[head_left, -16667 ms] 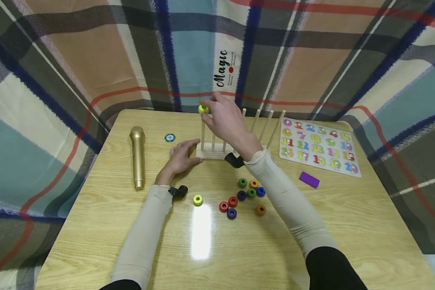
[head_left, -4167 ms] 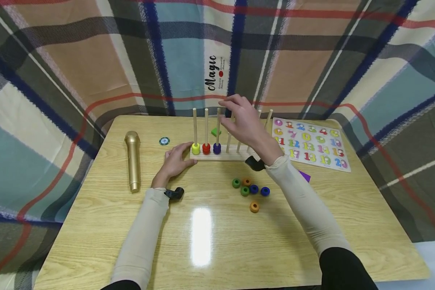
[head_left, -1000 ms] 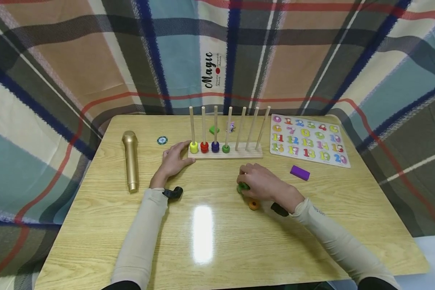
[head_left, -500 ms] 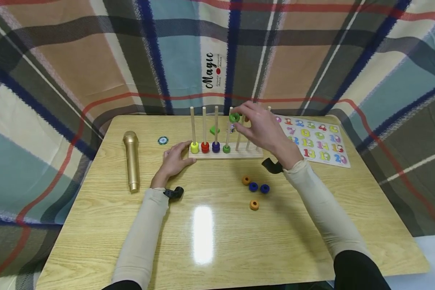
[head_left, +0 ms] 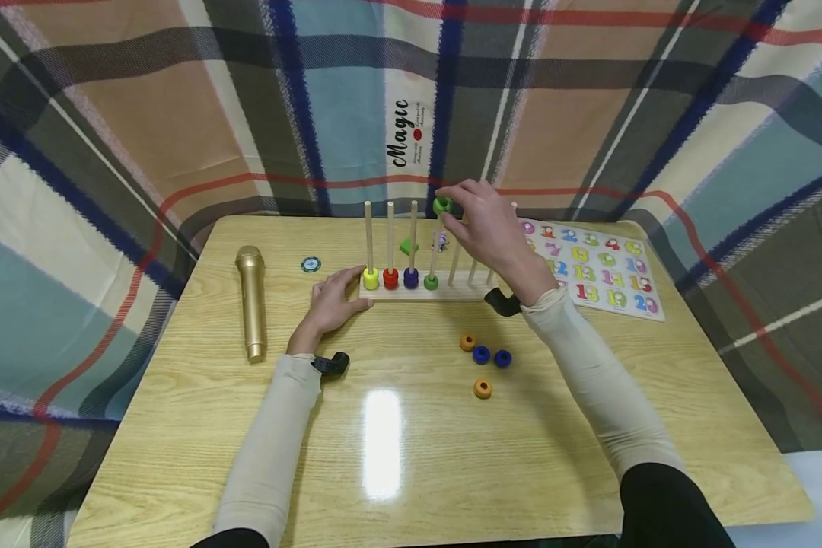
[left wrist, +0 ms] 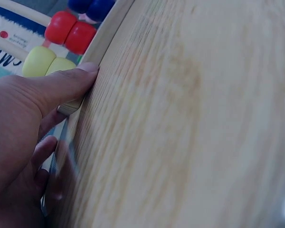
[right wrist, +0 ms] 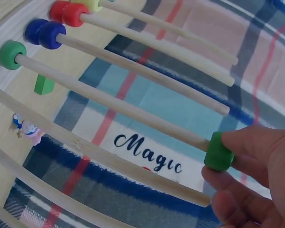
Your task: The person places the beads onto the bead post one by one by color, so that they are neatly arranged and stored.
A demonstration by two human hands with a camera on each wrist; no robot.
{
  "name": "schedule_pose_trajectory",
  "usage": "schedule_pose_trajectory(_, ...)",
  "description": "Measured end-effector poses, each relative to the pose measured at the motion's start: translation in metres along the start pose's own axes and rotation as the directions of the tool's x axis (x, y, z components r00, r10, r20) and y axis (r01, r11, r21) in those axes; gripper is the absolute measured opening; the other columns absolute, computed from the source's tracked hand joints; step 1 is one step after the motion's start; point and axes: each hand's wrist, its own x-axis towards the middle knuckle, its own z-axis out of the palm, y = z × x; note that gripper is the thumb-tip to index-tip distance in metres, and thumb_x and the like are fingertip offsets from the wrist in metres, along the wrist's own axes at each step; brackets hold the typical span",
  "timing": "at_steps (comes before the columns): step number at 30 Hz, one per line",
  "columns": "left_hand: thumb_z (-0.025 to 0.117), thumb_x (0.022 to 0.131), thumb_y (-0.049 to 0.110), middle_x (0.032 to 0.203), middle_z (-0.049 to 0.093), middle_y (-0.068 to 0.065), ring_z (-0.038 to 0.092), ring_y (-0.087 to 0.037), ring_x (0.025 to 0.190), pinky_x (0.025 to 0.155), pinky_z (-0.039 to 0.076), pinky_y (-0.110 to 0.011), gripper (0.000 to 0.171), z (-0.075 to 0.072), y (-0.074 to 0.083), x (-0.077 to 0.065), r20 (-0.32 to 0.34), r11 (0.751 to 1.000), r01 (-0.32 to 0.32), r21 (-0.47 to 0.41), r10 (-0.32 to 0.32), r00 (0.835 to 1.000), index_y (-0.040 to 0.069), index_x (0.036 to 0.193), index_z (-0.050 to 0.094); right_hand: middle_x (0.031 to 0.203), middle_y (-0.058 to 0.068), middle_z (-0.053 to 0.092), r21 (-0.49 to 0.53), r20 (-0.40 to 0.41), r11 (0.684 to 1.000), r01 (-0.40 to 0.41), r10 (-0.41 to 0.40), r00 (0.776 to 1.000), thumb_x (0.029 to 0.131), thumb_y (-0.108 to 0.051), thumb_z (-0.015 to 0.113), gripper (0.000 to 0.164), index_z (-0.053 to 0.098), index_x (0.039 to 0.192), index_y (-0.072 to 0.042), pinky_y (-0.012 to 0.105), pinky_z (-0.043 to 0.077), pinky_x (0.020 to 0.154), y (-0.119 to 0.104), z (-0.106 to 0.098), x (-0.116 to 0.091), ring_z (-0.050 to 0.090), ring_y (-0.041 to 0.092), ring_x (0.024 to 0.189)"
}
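My right hand (head_left: pixel 489 227) pinches a green bead (right wrist: pixel 219 152) between thumb and fingertips. The bead is at the top end of the fourth peg (right wrist: pixel 109 102) of a wooden peg stand (head_left: pixel 476 292). Low on that peg sits another green bead (head_left: pixel 431 282). Stacked yellow beads (head_left: pixel 371 278), red beads (head_left: pixel 390 278) and dark blue beads (head_left: pixel 411 278) fill the bottoms of the first three pegs. My left hand (head_left: pixel 330 306) holds the stand's left end, its thumb (left wrist: pixel 69 83) against the front edge and its other fingers behind.
Two orange beads, one nearer me (head_left: pixel 482 388), and two blue beads (head_left: pixel 502 358) lie on the table (head_left: pixel 246 434). A gold microphone-shaped cylinder (head_left: pixel 251 304) and a round chip (head_left: pixel 311 264) are at left. A number board (head_left: pixel 606 266) lies at right. Behind the stand are a green block (right wrist: pixel 44 84) and a small figurine (right wrist: pixel 28 130).
Since the oldest frame, yellow, red, dark blue and green beads have gone onto the pegs. My right hand has lifted a second green bead from the table to the fourth peg's top.
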Motion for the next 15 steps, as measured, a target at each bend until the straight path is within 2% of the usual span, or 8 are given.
schedule_pose_trajectory(6,0.078,0.099,0.028,0.168,0.041,-0.020,0.033,-0.040,0.157,0.121,0.016,-0.060,0.077,0.000,-0.001,0.000,0.002,1.000,-0.005,0.004,0.005,1.000,0.011,0.165,0.041,0.134,0.017,0.073,-0.014,0.014,1.000,0.001,-0.001,1.000,0.105,-0.022,0.071,0.039,0.070,0.140,-0.005,0.049,0.054,0.098,0.002,0.005,0.003,0.066,0.035,0.112)
schedule_pose_trajectory(9,0.078,0.099,0.028,0.169,0.041,-0.020,0.032,-0.040,0.158,0.121,0.016,-0.060,0.077,0.001,-0.001,0.000,0.003,1.000,-0.006,0.004,0.006,1.000,0.010,0.165,0.041,0.135,0.016,0.073,-0.009,0.020,1.000,0.002,-0.002,1.000,0.104,-0.024,0.072,0.042,0.068,0.141,-0.004,0.050,0.047,0.113,0.003,0.005,0.002,0.070,0.035,0.110)
schedule_pose_trajectory(11,0.078,0.099,0.029,0.169,0.041,-0.019,0.032,-0.040,0.158,0.121,0.016,-0.060,0.077,0.001,-0.001,0.000,0.002,1.000,-0.006,0.003,0.006,1.000,0.010,0.165,0.041,0.139,0.016,0.071,0.001,0.014,1.000,-0.001,0.001,1.000,0.105,-0.025,0.071,0.044,0.067,0.143,-0.005,0.050,0.042,0.119,0.003,0.004,-0.001,0.069,0.035,0.117)
schedule_pose_trajectory(14,0.078,0.099,0.028,0.169,0.041,-0.020,0.032,-0.040,0.158,0.121,0.016,-0.060,0.077,0.000,0.000,0.000,-0.001,1.000,-0.006,0.002,0.006,1.000,0.010,0.165,0.041,0.143,0.016,0.067,0.039,-0.058,0.999,0.024,-0.021,0.998,0.104,-0.025,0.071,0.043,0.066,0.142,-0.005,0.051,0.041,0.119,0.007,0.006,-0.011,0.065,0.035,0.124)
schedule_pose_trajectory(15,0.078,0.099,0.028,0.169,0.041,-0.020,0.032,-0.040,0.158,0.121,0.016,-0.060,0.077,0.000,0.001,0.000,-0.001,1.000,-0.006,0.002,0.006,1.000,0.010,0.165,0.041,0.143,0.016,0.067,0.047,-0.100,0.998,0.042,-0.037,0.994,0.104,-0.024,0.071,0.041,0.067,0.140,-0.004,0.051,0.045,0.114,0.010,0.008,-0.016,0.062,0.036,0.125)
